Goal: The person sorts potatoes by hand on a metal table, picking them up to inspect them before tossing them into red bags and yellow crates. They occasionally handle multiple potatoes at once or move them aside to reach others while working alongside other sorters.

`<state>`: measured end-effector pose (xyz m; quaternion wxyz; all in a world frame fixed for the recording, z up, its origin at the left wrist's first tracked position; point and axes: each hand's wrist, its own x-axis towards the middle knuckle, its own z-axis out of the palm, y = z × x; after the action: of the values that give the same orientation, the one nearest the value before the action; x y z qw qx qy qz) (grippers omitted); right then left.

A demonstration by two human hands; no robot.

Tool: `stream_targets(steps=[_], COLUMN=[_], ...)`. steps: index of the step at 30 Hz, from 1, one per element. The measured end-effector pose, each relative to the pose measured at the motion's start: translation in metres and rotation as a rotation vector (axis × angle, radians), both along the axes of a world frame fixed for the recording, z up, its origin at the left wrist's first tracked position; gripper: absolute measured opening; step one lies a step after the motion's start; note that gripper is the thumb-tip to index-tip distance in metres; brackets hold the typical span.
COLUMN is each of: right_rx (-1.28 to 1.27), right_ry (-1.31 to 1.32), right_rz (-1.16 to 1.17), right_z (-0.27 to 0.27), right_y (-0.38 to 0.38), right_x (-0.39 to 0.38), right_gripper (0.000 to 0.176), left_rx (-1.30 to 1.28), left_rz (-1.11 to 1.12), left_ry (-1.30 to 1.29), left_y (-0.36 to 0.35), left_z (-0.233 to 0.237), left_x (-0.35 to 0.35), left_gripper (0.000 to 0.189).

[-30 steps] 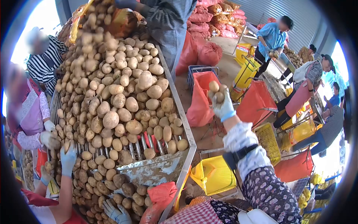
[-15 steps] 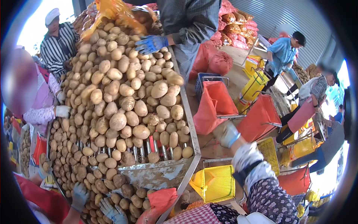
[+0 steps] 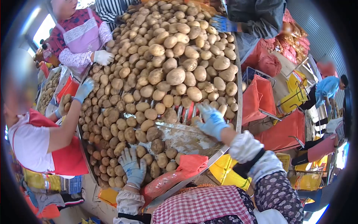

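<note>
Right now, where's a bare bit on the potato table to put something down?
The muddy metal plate has bare room: rollers border its far side, potatoes its left, the red bag its near side, and the right hand its far right corner. It's crowded beyond the rollers, where potatoes heap up, and around the left hand.

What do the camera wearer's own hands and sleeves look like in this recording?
Both the left hand and right hand wear light blue gloves with paler patches. The right arm has a pale, gathered cuff, a black band and a dark sleeve with a light floral print. The left wrist has a similar pale cuff.
</note>
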<state>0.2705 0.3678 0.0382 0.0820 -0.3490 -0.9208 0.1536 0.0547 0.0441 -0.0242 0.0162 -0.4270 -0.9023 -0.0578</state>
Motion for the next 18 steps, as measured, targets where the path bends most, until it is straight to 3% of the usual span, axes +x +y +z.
stream_targets(steps=[1, 3, 5, 7, 8, 10, 12, 14, 16, 18], right_rx=[0.068, 0.033, -0.004, -0.288, -0.286, -0.367, -0.271, -0.261, -0.046, -0.079], right_ry=[-0.008, -0.113, -0.224, 0.007, 0.004, 0.097, 0.066, 0.012, -0.159, -0.267], right_rz=[-0.037, 0.028, 0.100, 0.177, 0.187, -0.105, -0.168, -0.109, -0.005, 0.001], right_z=[-0.029, -0.033, -0.034, -0.037, -0.030, -0.005, -0.004, -0.019, -0.029, -0.018], right_y=[-0.013, -0.043, -0.055, -0.062, -0.060, -0.044, -0.029, -0.027, -0.034, -0.033], right_x=[-0.010, -0.025, -0.033, -0.035, -0.043, -0.065, -0.094, -0.112, -0.127, -0.134], right_gripper=[0.054, 0.049, 0.044, 0.035, 0.035, 0.041, 0.039, 0.049, 0.059, 0.064], left_rx=[-0.026, 0.023, -0.012, 0.016, 0.020, 0.274, 0.377, 0.478, 0.479, 0.462], left_rz=[-0.071, -0.213, -0.210, -0.170, -0.161, -0.175, -0.173, -0.177, -0.271, -0.274], left_ry=[-0.049, -0.125, -0.186, -0.323, -0.324, -0.255, -0.239, -0.215, -0.256, -0.268], left_y=[-0.002, -0.013, -0.024, -0.032, -0.036, -0.041, -0.030, -0.010, 0.020, 0.049], left_z=[0.014, 0.030, 0.043, 0.057, 0.054, 0.041, 0.033, 0.037, 0.044, 0.044], left_x=[0.006, 0.002, -0.006, -0.008, -0.011, -0.019, -0.018, -0.015, -0.013, -0.013], left_gripper=[0.074, 0.069, 0.063, 0.046, 0.046, 0.043, 0.043, 0.042, 0.045, 0.048])
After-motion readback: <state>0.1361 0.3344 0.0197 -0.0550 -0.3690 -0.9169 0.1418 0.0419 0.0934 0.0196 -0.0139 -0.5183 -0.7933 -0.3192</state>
